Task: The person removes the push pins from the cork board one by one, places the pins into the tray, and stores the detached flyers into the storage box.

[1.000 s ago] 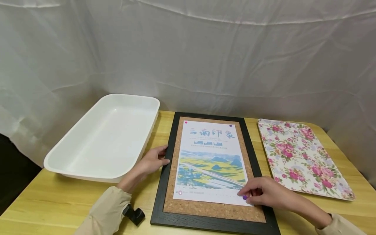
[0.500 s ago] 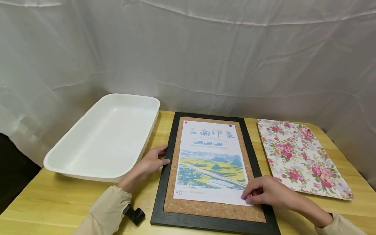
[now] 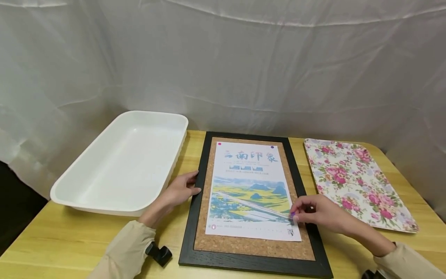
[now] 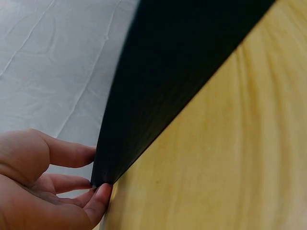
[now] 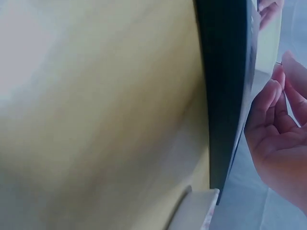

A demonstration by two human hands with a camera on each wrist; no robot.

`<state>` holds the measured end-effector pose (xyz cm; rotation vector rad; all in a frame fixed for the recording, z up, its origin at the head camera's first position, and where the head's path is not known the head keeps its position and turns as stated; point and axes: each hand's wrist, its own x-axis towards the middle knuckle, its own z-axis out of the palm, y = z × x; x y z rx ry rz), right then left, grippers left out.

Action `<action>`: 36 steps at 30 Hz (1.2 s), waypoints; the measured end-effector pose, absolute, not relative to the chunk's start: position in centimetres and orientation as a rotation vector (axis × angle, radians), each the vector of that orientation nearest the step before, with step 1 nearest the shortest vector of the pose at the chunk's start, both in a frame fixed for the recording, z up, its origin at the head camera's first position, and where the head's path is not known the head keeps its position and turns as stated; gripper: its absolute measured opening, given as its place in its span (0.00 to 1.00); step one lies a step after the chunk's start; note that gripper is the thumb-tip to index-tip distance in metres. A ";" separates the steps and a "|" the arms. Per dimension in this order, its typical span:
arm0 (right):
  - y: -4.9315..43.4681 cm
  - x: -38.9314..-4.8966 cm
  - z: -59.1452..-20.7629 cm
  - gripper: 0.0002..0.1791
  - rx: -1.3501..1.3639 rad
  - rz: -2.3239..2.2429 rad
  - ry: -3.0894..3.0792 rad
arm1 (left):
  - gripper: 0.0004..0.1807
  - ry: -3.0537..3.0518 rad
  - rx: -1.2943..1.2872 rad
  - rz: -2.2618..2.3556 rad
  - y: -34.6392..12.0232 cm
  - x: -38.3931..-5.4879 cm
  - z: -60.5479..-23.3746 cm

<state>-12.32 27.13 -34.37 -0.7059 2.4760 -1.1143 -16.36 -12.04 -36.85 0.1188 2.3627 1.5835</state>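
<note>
A black-framed cork board [image 3: 251,250] lies flat on the wooden table. On it is a printed poster [image 3: 249,193] with a landscape picture. A pink push pin [image 3: 219,143] and a dark purple one stand at its top corners. At the board's left edge my left hand [image 3: 180,188] grips the frame between thumb and fingers, also seen in the left wrist view. My right hand [image 3: 320,213] pinches a purple push pin [image 3: 292,214] over the poster's lower right. The right wrist view shows a thin needle between the fingertips, raised off the board.
Left of the board stands a deep white tray [image 3: 66,197]. A flower-patterned tray [image 3: 355,182] lies on the right. Behind the table [image 3: 52,240] hangs a grey curtain [image 3: 244,69].
My right hand has lifted up and away from the poster's lower right corner, with the purple push pin still pinched. A printed code there now shows. My left hand stays at the frame.
</note>
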 end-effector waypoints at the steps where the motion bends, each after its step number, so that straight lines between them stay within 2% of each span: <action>1: 27.1 -12.5 -34.2 0.03 -0.701 -1.112 2.492 | 0.35 2.362 0.123 1.584 -12.1 -16.4 -36.8; 19: 27.4 -16.4 -32.1 0.10 -0.435 -1.072 2.756 | 0.35 2.380 0.108 1.571 -12.1 -16.3 -36.9; 36: 29.1 -20.1 -31.3 0.19 -0.326 -1.047 2.861 | 0.35 2.379 0.112 1.576 -12.2 -16.5 -36.9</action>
